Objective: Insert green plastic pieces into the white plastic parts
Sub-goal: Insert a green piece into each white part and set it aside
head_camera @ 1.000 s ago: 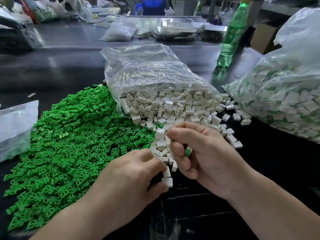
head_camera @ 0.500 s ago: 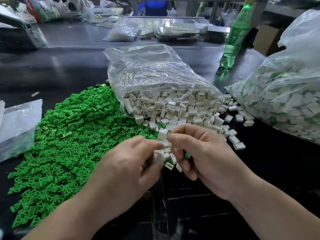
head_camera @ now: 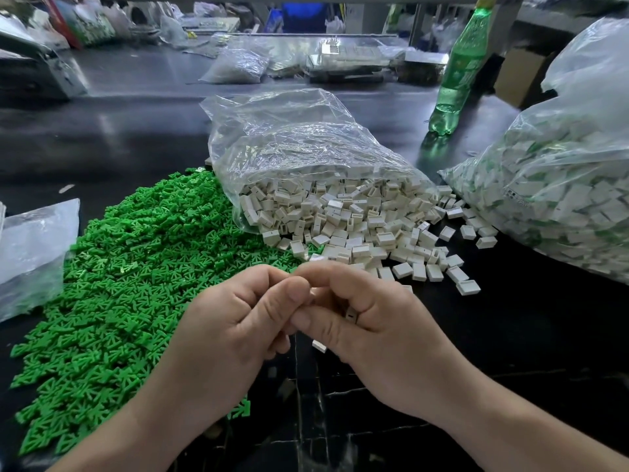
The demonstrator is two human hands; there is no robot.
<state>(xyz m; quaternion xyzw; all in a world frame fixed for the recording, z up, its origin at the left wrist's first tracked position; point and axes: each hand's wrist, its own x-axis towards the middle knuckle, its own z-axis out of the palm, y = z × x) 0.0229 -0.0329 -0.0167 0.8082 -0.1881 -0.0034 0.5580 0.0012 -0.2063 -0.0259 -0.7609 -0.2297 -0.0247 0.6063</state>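
A big heap of green plastic pieces (head_camera: 129, 277) covers the dark table on the left. White plastic parts (head_camera: 343, 219) spill from an open clear bag (head_camera: 289, 137) in the middle. My left hand (head_camera: 231, 328) and my right hand (head_camera: 371, 321) meet fingertip to fingertip in front of the spill. My right hand's curled fingers grip a white part (head_camera: 351, 315) with a small slot showing. My left thumb and forefinger pinch against the right fingertips; what they hold is hidden. One white part (head_camera: 319, 346) lies below the hands.
A large clear bag of assembled white-and-green parts (head_camera: 551, 195) fills the right side. A green bottle (head_camera: 457, 73) stands behind it. A flat plastic bag (head_camera: 30, 247) lies at the left edge. More bags and clutter sit along the far side of the table.
My left hand rose from the white parts on the table and came up to meet my right hand. The green piece seen in my right hand before is now hidden.
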